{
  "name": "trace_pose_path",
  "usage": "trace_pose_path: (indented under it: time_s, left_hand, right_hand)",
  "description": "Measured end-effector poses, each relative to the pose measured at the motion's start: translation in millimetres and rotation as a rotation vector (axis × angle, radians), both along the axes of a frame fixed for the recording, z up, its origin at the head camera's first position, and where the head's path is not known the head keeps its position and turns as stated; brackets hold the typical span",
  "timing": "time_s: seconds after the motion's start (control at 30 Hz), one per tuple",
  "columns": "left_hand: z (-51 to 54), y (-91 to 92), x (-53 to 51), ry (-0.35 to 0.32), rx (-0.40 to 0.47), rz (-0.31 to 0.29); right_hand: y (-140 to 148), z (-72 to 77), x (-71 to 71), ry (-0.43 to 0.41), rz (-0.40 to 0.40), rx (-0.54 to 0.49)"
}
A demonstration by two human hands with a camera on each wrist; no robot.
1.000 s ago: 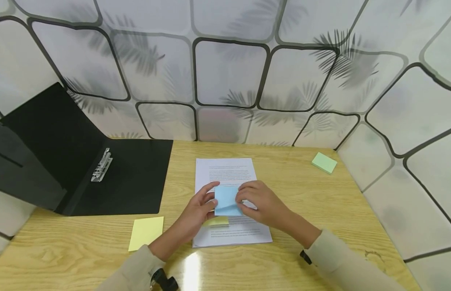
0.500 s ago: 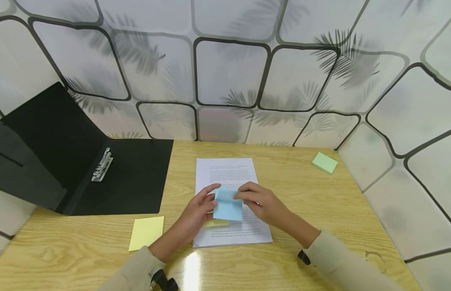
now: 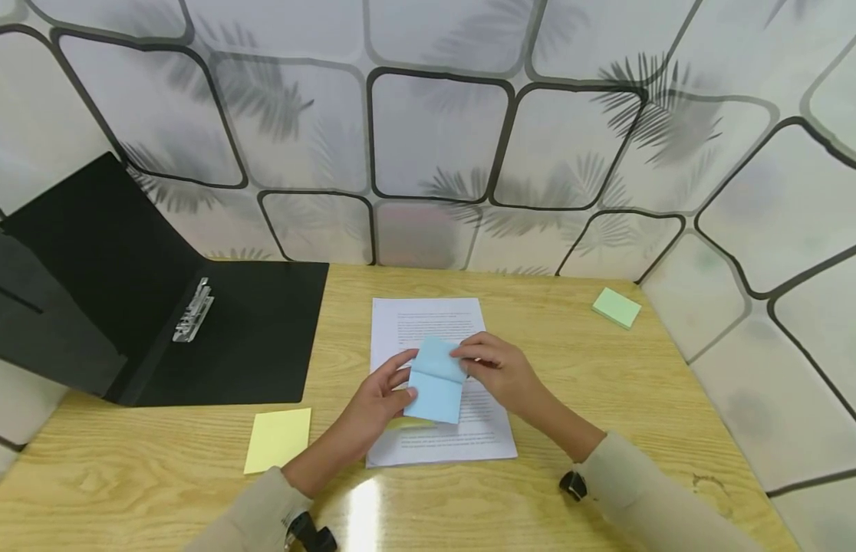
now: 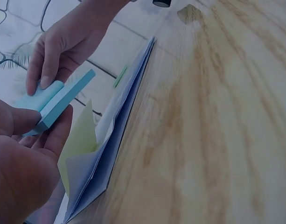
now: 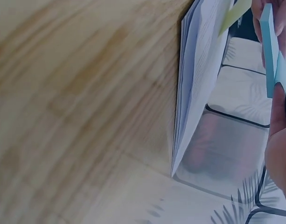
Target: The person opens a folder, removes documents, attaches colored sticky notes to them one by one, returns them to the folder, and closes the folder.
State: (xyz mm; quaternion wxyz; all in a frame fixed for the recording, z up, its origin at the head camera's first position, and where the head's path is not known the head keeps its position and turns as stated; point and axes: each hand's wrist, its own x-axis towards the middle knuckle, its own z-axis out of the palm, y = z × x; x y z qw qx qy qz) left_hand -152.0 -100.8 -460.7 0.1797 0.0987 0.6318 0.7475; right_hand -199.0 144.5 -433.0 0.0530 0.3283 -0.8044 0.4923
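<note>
My left hand (image 3: pixel 378 400) grips a blue sticky note pad (image 3: pixel 433 399) by its left side, thumb on top, above the printed papers (image 3: pixel 428 316). With its fingertips my right hand (image 3: pixel 500 372) pinches the top blue sheet (image 3: pixel 438 354), which is lifted and folded back away from the pad. In the left wrist view the pad (image 4: pixel 68 100) shows its thick edge, with the sheet curling off it. A yellow sticky note (image 3: pixel 409 422) is stuck on the papers, partly hidden under the pad; in the left wrist view this note (image 4: pixel 80 149) stands up from the page.
A yellow sticky note pad (image 3: pixel 278 440) lies left of the papers on the wooden table (image 3: pixel 573 330). An open black folder (image 3: pixel 262 333) with a metal clip (image 3: pixel 193 310) stands at the left. A green sticky note pad (image 3: pixel 617 308) sits at the back right, near the patterned wall (image 3: pixel 435 138).
The top blue sheet has been peeled up and back from the pad, with my right hand moving slightly away and right. My left hand keeps its hold on the pad.
</note>
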Motion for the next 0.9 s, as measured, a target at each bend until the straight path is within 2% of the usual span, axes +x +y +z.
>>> trace_pose_path:
  time_s: [0.27, 0.43, 0.57, 0.67, 0.77, 0.9]
  left_hand:
    - [2.8, -1.4, 1.8, 0.005, -0.059, 0.011]
    - [3.2, -3.5, 5.1, -0.001, -0.087, 0.004]
    - [3.1, -9.3, 10.8, 0.007, -0.115, -0.006]
    - [3.6, -19.6, 17.4, 0.001, -0.153, 0.006]
    - [6.2, -35.6, 25.5, -0.014, -0.182, 0.024]
    - [13.5, -62.2, 36.0, -0.012, -0.202, 0.046]
  right_hand:
    - [1.0, 4.5, -2.2, -0.260, -0.147, -0.039]
    - [4.7, 6.7, -4.0, -0.364, -0.180, -0.077]
    - [15.3, 9.9, -10.7, -0.403, -0.204, -0.115]
    - [27.4, 14.8, -17.7, -0.403, -0.244, -0.170]
    - [36.7, 18.9, -21.9, -0.408, -0.273, -0.203]
    - [41.5, 19.9, -22.5, -0.421, -0.271, -0.199]
